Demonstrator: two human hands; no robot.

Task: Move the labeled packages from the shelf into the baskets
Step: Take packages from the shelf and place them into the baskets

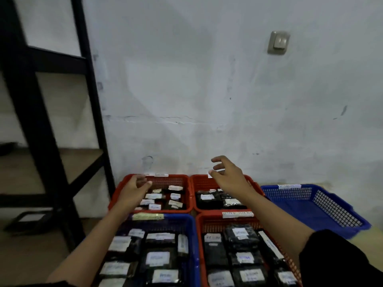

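The baskets (315,206) are moulded plastic lattice, red and blue, with a slight sheen. The packages (215,253) are wrapped in glossy black film and carry matt white paper labels. The shelf (41,141) has a matt black metal frame and pale wood-look boards. The wall (207,90) is matt painted plaster, scuffed and cracked.

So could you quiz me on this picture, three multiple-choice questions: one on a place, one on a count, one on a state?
1. Where is the empty basket?
A. far right
B. front left
C. on the shelf

2. How many red baskets are there?
A. one
B. three
C. five

3. What are the hands holding?
A. a package each
B. one basket together
C. nothing

Answers:
1. A, the blue one at the right shows bare mesh.
2. B, two at the back, one front right.
3. C, left hand and right hand hover with loose fingers.
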